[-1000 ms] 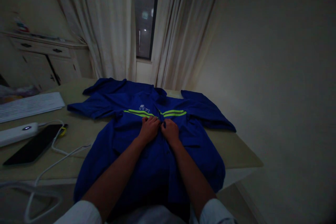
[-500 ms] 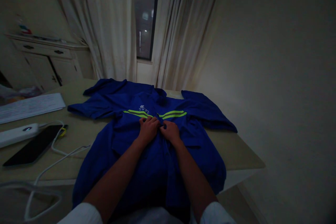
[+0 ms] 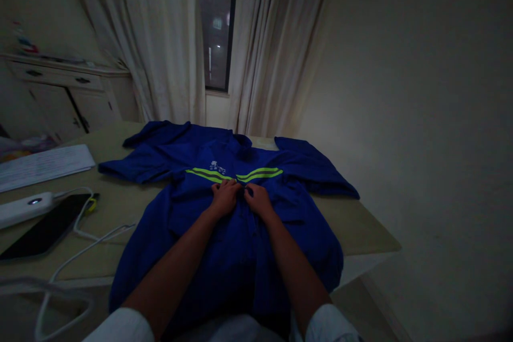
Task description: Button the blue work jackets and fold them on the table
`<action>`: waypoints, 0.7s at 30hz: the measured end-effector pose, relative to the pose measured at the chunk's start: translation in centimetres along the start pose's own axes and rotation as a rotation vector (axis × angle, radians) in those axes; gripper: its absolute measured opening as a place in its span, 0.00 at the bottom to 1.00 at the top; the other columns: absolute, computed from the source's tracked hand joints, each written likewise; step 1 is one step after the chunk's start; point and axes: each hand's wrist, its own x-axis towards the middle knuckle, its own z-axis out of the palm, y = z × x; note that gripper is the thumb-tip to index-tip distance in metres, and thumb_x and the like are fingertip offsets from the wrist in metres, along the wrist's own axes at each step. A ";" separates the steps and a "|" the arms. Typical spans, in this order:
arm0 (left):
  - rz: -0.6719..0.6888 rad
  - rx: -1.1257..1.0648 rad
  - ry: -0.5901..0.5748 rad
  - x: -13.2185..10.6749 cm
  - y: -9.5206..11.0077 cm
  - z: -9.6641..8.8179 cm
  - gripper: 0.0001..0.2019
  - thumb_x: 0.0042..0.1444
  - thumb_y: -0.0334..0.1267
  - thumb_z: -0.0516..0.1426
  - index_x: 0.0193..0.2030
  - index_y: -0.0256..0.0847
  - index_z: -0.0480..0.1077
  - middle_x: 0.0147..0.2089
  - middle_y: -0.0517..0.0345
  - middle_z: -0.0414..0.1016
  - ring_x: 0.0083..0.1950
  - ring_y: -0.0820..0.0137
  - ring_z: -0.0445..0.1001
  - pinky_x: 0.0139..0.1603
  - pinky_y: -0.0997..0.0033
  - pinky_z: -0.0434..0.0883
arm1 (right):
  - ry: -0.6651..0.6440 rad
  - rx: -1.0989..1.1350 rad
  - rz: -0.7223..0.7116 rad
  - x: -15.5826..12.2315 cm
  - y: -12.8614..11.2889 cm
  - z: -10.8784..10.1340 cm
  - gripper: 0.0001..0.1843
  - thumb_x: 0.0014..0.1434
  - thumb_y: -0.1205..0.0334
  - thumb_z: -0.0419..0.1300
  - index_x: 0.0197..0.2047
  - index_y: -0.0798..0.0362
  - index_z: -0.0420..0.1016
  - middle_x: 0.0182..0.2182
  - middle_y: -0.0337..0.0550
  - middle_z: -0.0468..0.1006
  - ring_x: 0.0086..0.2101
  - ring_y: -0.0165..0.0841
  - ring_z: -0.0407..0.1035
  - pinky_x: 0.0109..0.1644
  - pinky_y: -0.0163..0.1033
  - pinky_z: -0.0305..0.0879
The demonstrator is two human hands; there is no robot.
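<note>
A blue work jacket with yellow-green chest stripes and a small white print lies spread over the table, its collar at the far side and its hem hanging over the near edge. Both hands meet at its front opening, just below the stripes. My left hand has its fingers closed on the front edge of the cloth. Close beside it on the right, my right hand pinches the opposite edge. Whatever small fastening lies between the fingertips is hidden.
On the table's left side lie printed papers, a white power strip, a dark phone and a white cable that drops over the near edge. Behind stand a cabinet and curtains; a wall rises on the right.
The view has shifted slightly, so everything sits a little further left. Both hands stay at the jacket's front opening, with the fingers moving only slightly.
</note>
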 end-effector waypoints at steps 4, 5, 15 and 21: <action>-0.020 -0.093 0.047 -0.2 0.3 -0.7 0.18 0.68 0.33 0.48 0.51 0.52 0.77 0.54 0.53 0.79 0.59 0.57 0.71 0.56 0.51 0.60 | 0.044 0.063 0.075 0.4 0.6 0.0 0.09 0.65 0.63 0.58 0.40 0.54 0.81 0.40 0.46 0.85 0.41 0.37 0.77 0.49 0.36 0.66; -0.047 -0.113 0.036 -0.1 0.2 -0.9 0.17 0.69 0.34 0.48 0.50 0.51 0.77 0.55 0.53 0.80 0.60 0.57 0.72 0.56 0.52 0.61 | 0.061 0.091 0.093 0.5 0.8 -0.1 0.09 0.64 0.62 0.59 0.38 0.53 0.81 0.38 0.45 0.85 0.40 0.36 0.77 0.48 0.35 0.66; -0.155 0.145 -0.288 0.0 -1.2 -3.2 0.22 0.68 0.44 0.50 0.66 0.47 0.69 0.54 0.42 0.82 0.53 0.48 0.81 0.50 0.52 0.72 | 0.081 0.224 0.127 -0.1 1.2 -2.4 0.11 0.60 0.58 0.66 0.46 0.49 0.82 0.46 0.43 0.84 0.47 0.40 0.78 0.54 0.41 0.69; -0.078 0.216 -0.110 -0.2 -1.4 -2.0 0.23 0.71 0.49 0.47 0.63 0.46 0.74 0.70 0.38 0.69 0.71 0.44 0.66 0.65 0.39 0.63 | 0.213 0.179 0.147 -0.1 -0.3 -3.1 0.09 0.67 0.62 0.60 0.46 0.50 0.82 0.46 0.45 0.85 0.49 0.39 0.77 0.57 0.41 0.68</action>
